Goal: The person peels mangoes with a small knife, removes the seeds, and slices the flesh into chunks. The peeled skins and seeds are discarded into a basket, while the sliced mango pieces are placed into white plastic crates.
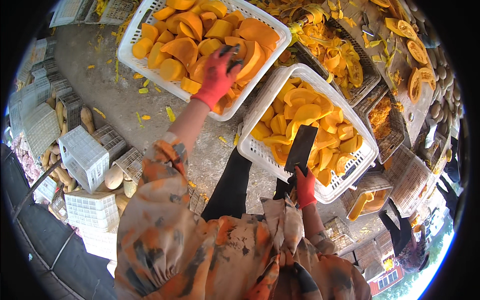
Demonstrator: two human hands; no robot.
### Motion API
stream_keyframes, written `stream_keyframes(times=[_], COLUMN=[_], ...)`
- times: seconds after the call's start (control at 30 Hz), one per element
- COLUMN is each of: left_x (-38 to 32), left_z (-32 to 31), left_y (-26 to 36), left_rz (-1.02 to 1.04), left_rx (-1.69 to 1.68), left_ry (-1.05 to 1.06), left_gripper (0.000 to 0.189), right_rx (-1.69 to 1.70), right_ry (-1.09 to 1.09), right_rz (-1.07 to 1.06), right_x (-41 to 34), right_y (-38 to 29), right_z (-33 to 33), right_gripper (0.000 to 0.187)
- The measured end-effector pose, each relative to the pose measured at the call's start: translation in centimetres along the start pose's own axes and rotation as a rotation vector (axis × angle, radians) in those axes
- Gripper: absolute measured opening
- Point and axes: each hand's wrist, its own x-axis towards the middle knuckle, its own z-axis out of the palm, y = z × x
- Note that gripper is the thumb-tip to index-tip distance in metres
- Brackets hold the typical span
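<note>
My left hand (220, 75), in a red glove with dark fingertips, reaches over a white plastic crate (150, 75) heaped with peeled pumpkin chunks (181, 51). Its fingers are spread above the pieces at the crate's near side; whether they touch one is hard to tell. My right hand (305, 187), gloved in red too, grips a cleaver by its handle. The dark rectangular blade (301, 147) points away from me over a second white crate (258, 150), which holds smaller cut pumpkin pieces (307, 112).
Dark crates of pumpkin peel (330, 52) and stringy pulp (381, 116) stand to the right, beside a board (397, 67) with halved pumpkins (415, 84). Stacked crates (84, 157) and whole squashes (114, 177) lie left. Peel scraps dot the concrete floor (150, 101). Another person (407, 243) is at lower right.
</note>
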Motion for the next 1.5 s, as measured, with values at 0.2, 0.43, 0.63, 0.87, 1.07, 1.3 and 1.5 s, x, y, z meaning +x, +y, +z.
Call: stream_keyframes(times=[0.2,0.43,0.63,0.87,1.07,1.3,1.5], left_x=[-4.7,-3.5,-5.9,-9.4,-11.3,-7.4,-8.1], left_z=[-6.1,-3.3,-6.6,-7.7,-6.9,-3.7,-5.3], left_y=[0.3,1.1,0.5,1.6,3.1,1.7,1.2], left_rz=[-0.308,-0.143,-0.158,-0.072,-0.196,-0.303,-0.226], left_rx=[0.159,0.38,0.225,0.22,0.015,0.151,0.123], left_ry=[-0.296,-0.593,-0.407,-0.068,-0.022,-0.26,-0.292], left_gripper=[0.053,0.058,0.048,0.043,0.046,0.058,0.057], right_rx=[-0.083,-0.109,-0.112,-0.039,-0.03,0.017,0.055], right_ry=[0.012,-0.003,0.044,0.02,0.027,0.043,0.053], right_rz=[0.046,0.009,-0.078,0.038,0.052,0.04,0.042], right_x=[-0.5,-1.4,-2.2,-2.7,-2.8,-3.2,-3.9], right_y=[0.4,0.0,0.8,1.2,2.0,2.0,3.1], right_z=[0.7,0.5,0.7,1.3,1.1,1.4,1.7], right_gripper=[0.03,0.031,0.026,0.029,0.03,0.025,0.021])
